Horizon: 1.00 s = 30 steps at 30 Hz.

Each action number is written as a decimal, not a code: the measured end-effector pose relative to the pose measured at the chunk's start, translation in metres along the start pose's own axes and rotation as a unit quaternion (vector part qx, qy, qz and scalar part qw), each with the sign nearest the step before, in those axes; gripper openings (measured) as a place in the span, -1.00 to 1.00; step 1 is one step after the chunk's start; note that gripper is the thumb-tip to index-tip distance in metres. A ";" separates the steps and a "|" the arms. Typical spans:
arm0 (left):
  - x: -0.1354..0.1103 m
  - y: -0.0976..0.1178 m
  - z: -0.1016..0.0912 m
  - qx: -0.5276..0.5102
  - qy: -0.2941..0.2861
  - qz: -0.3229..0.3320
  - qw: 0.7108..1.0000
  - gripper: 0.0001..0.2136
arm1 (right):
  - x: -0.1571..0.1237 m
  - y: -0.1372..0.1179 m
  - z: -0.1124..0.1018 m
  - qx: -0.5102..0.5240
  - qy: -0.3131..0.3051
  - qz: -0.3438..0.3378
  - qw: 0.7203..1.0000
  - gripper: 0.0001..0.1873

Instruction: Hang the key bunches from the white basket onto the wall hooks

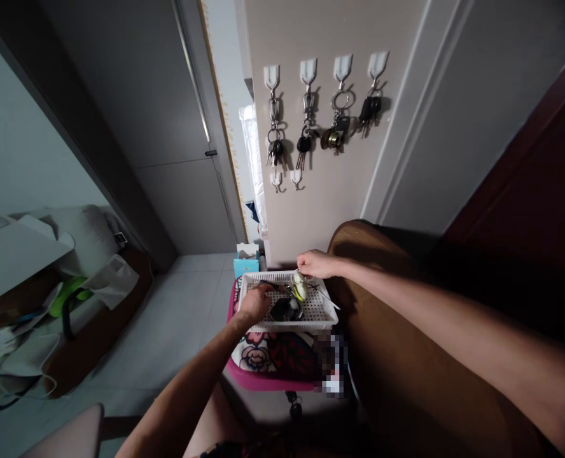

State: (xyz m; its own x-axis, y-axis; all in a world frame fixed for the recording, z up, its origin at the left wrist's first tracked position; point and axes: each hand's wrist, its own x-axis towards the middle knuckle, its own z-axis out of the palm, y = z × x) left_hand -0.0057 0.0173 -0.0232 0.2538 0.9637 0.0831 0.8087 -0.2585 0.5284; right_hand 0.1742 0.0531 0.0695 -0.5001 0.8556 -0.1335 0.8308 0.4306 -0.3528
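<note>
A shallow white plastic basket (289, 326) with a perforated floor rests on a floral cushion (258, 354) with a pink edge. My left hand (257, 301) reaches over the basket's left side, its fingers curled at a dark, slim item that I cannot make out. At the back rim, my right hand (315, 263) is closed in a pinch on a pale green-white item (300, 282), which hangs down into the basket. Close by it lies a bright yellow piece (298, 293). A black flat item (279, 310) sits mid-basket. Along the right side slants a thin white strip (329, 297).
Several key bunches (304, 145) hang from white wall hooks (308, 71) above the basket. Behind it stands a blue box (246, 264). A brown rounded wooden surface (387, 331) borders the right side. A cluttered sofa (86, 248) is at left.
</note>
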 end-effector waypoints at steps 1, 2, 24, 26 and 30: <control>0.003 0.003 -0.001 0.012 0.014 0.013 1.000 -0.70 | -0.001 0.000 -0.002 -0.004 0.004 -0.004 1.000 -0.84; 0.005 0.006 -0.002 0.028 0.017 0.023 0.999 -0.68 | -0.001 0.000 -0.004 -0.009 0.006 -0.005 1.000 -0.84; 0.035 0.048 -0.065 0.042 0.012 0.124 0.991 -0.81 | 0.003 0.003 0.001 0.096 0.056 -0.047 0.993 -0.78; 0.038 0.059 -0.069 0.029 0.018 0.146 0.989 -0.83 | 0.004 0.001 0.003 0.120 0.080 -0.061 0.988 -0.77; 0.042 0.074 -0.078 -0.020 0.053 0.153 0.987 -0.84 | 0.006 0.000 0.009 0.137 0.096 -0.071 0.983 -0.78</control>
State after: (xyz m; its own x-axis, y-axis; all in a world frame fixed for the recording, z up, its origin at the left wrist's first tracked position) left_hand 0.0230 0.0440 0.0854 0.4249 0.8426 0.3309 0.6799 -0.5384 0.4978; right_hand 0.1692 0.0560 0.0605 -0.5283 0.8427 0.1037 0.6463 0.4783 -0.5946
